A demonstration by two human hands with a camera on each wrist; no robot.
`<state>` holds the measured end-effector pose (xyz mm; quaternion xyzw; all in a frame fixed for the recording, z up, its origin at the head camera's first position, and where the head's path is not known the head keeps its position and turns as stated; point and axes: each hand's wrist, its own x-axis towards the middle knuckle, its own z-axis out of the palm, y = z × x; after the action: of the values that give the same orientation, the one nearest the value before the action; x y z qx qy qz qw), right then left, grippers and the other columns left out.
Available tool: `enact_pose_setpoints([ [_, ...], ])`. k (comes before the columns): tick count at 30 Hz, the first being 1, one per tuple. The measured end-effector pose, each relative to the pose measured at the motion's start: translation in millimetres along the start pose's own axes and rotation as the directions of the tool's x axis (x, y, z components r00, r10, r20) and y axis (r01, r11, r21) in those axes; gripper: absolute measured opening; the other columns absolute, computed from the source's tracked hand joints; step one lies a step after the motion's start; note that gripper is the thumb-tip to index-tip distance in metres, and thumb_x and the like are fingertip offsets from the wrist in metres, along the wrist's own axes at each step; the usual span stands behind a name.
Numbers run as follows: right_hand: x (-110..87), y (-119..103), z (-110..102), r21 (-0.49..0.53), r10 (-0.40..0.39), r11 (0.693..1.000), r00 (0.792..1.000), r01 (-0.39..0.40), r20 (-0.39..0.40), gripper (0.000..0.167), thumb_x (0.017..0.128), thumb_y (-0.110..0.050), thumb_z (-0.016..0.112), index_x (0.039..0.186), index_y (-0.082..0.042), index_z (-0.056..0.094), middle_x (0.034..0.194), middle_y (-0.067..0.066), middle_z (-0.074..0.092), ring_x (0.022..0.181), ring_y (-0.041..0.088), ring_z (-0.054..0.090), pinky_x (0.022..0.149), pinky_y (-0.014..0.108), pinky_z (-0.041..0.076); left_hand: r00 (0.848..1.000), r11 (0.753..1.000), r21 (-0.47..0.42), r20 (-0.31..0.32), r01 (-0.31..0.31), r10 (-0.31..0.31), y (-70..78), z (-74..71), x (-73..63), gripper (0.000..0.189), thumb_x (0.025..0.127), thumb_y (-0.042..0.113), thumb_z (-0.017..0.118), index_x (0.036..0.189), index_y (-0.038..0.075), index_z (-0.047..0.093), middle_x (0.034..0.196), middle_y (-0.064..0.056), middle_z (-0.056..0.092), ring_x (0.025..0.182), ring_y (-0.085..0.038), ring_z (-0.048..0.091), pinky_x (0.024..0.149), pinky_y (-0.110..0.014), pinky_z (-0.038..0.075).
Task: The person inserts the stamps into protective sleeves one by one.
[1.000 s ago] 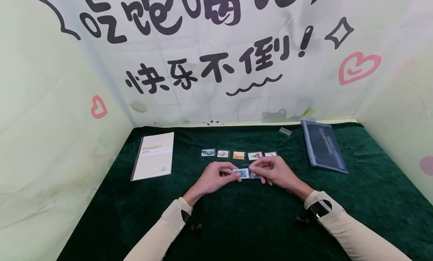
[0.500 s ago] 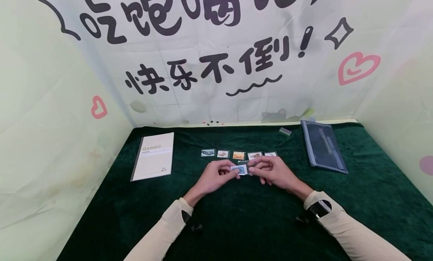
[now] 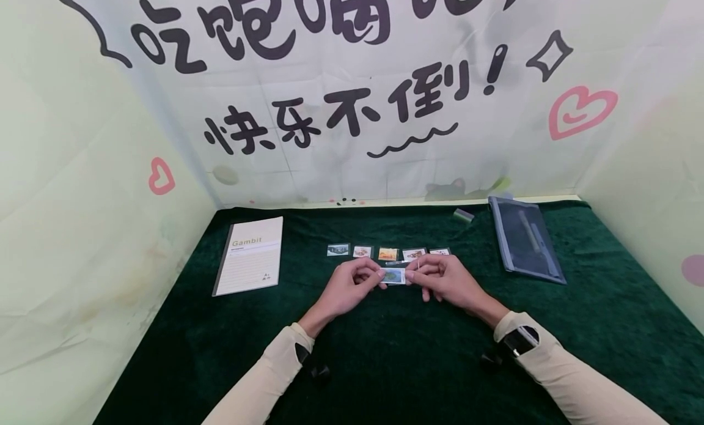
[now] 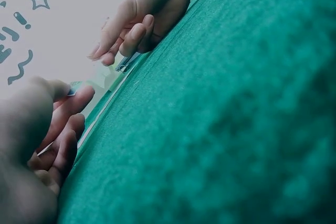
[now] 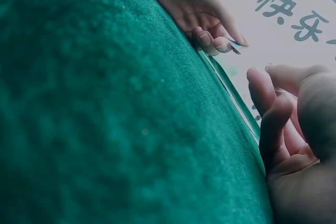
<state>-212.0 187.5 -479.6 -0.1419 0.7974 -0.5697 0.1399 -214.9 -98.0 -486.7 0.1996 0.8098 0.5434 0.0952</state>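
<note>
Between the hands in the head view is a small blue stamp (image 3: 393, 275) with a white border. My left hand (image 3: 352, 284) pinches its left side between thumb and fingers. From the right, my right hand (image 3: 445, 279) pinches a small clear sleeve (image 4: 106, 75), which shows faintly in the left wrist view. In the head view its outline lies behind the stamp, and how far the two overlap I cannot tell. Just beyond the hands lies a row of several sleeved stamps, among them an orange one (image 3: 388, 254) and a grey-blue one (image 3: 338, 249).
A white notebook (image 3: 250, 257) lies at the left on the dark green cloth (image 3: 379, 364). At the right is a blue zip pouch (image 3: 528, 238) with a pen-like item inside. A small striped block (image 3: 464, 215) sits near the back edge, before the printed backdrop.
The stamp has risen slightly and turned between the hands. The clear sleeve, earlier visible at the stamp's right, now shows mostly behind it. Both forearms have stayed nearly in place.
</note>
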Motion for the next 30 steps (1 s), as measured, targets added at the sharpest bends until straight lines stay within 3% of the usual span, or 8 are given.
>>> enact_pose_setpoints([
  [7,-0.5,0.2,1.1,0.016,0.030,0.999,0.999,-0.031,0.017,0.042,0.101,-0.048,0.075,0.127,-0.015,0.071,0.106,0.007,0.084,0.076,0.030,0.077,0.059,0.030,0.058,1.000,1.000,0.000,-0.012,-0.017,0.017,-0.7,0.8,0.6,0.025,0.107,0.049,0.066,0.114,0.027,0.074,0.099,0.007,0.082,0.087,-0.021,0.072,0.079,-0.033,0.055],
  [17,-0.5,-1.4,2.2,0.006,0.025,1.000,1.000,-0.025,0.020,0.043,0.102,-0.046,0.074,0.126,-0.010,0.071,0.094,0.014,0.082,0.075,0.028,0.076,0.060,0.031,0.058,0.999,1.000,-0.007,0.025,-0.026,0.026,-0.1,0.8,0.4,0.022,0.107,0.045,0.068,0.113,0.026,0.077,0.101,0.005,0.082,0.089,-0.025,0.073,0.076,-0.027,0.051],
  [23,-0.4,-2.7,2.4,0.007,0.027,1.000,1.000,-0.027,-0.002,0.044,0.102,-0.047,0.073,0.127,-0.010,0.072,0.092,0.015,0.082,0.074,0.028,0.076,0.060,0.030,0.058,0.999,0.999,-0.004,0.013,-0.032,0.032,0.2,1.2,0.5,0.024,0.109,0.046,0.064,0.113,0.027,0.078,0.100,0.004,0.081,0.088,-0.025,0.072,0.079,-0.028,0.055],
  [30,-0.6,-2.8,2.2,0.021,0.041,0.999,0.999,-0.041,-0.018,0.046,0.102,-0.048,0.074,0.128,-0.010,0.071,0.093,0.015,0.082,0.075,0.028,0.076,0.060,0.030,0.058,0.998,0.998,0.048,0.031,-0.051,0.050,-0.9,1.9,0.0,0.020,0.109,0.043,0.065,0.112,0.029,0.079,0.100,0.007,0.081,0.082,-0.026,0.069,0.071,-0.025,0.051],
])
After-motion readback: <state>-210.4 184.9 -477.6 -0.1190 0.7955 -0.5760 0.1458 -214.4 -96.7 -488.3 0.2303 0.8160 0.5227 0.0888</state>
